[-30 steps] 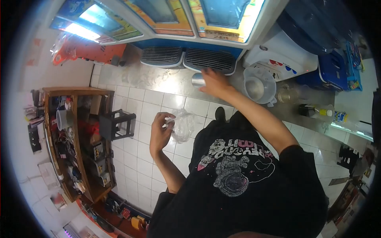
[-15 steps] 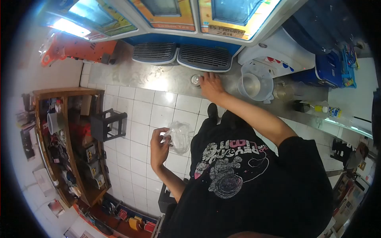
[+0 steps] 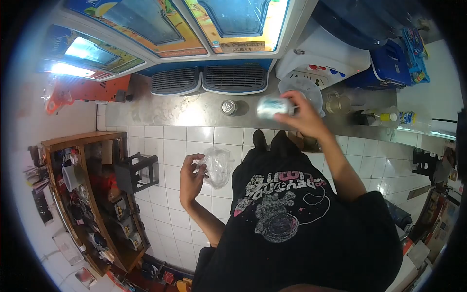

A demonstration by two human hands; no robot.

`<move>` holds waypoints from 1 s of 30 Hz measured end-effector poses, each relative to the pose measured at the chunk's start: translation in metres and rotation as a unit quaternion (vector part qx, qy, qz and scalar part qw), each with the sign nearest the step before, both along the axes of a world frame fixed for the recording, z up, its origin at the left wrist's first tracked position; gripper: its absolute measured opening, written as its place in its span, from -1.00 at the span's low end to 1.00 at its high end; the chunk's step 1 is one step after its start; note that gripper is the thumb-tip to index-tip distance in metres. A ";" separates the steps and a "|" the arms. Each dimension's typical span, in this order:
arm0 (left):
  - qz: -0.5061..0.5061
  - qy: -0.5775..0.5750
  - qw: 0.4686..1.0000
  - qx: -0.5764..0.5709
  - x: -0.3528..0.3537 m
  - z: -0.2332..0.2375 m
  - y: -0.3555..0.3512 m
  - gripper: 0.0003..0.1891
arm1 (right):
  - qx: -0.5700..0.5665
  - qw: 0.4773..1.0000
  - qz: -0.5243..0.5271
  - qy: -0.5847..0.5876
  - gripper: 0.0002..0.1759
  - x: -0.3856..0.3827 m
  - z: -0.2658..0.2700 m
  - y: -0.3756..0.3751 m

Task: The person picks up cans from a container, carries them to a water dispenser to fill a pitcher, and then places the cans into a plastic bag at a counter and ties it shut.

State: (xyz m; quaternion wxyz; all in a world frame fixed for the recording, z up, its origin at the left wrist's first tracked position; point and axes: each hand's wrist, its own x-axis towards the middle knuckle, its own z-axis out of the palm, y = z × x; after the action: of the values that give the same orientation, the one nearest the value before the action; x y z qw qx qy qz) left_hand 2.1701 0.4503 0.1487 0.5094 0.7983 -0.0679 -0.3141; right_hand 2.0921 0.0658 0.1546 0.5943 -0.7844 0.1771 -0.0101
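Observation:
My right hand (image 3: 304,117) is wrapped round a white and teal drink can (image 3: 273,107), held tilted on its side and blurred by motion above the front part of the metal counter (image 3: 170,109). A second can (image 3: 228,107) stands upright on the counter, its silver top facing up, apart from the hand. Lower down, my left hand (image 3: 193,177) pinches a clear plastic bag (image 3: 217,168) at its left side. The bag hangs in front of the tiled floor; I cannot make out anything inside it.
Drink dispensers with drip trays (image 3: 235,79) line the counter's back. To the right are a translucent plastic tub (image 3: 311,90), a clear jug (image 3: 336,103), a bottle (image 3: 386,117) and a blue box (image 3: 391,68). A black stool (image 3: 138,173) and wooden shelf (image 3: 87,141) stand left.
My right hand has moved right and up from the counter, away from the standing can, and a can now shows in its grip. My left hand keeps the bag. The camera view has shifted.

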 end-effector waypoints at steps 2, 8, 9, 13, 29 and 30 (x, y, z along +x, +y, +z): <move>0.000 0.004 1.000 0.004 0.000 -0.002 -0.001 -0.72 | 0.180 0.980 -0.085 -0.005 -0.34 -0.022 -0.007 -0.034; -0.025 0.026 0.999 0.004 0.009 0.000 -0.014 -0.71 | -0.237 0.964 0.009 0.118 -0.30 -0.019 -0.015 -0.068; -0.035 0.020 0.999 0.000 0.011 0.000 -0.017 -0.71 | -0.236 0.965 0.004 0.118 -0.30 -0.013 -0.023 -0.066; -0.053 0.007 0.999 -0.003 0.017 0.004 -0.021 -0.71 | -0.411 0.886 0.097 0.191 -0.24 0.008 -0.066 -0.060; -0.047 0.029 0.998 -0.005 0.005 -0.001 -0.011 -0.70 | -0.490 0.865 0.081 0.064 -0.83 0.005 -0.095 -0.073; -0.047 0.030 0.998 -0.006 0.006 -0.002 -0.012 -0.69 | -0.491 0.865 0.079 0.065 -0.83 0.005 -0.091 -0.073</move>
State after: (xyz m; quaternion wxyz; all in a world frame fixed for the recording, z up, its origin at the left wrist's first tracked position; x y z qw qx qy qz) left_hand 2.1763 0.4384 0.1466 0.5009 0.7814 -0.0917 -0.3608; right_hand 2.0969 -0.0071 0.0633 0.1182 -0.9851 0.1252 0.0024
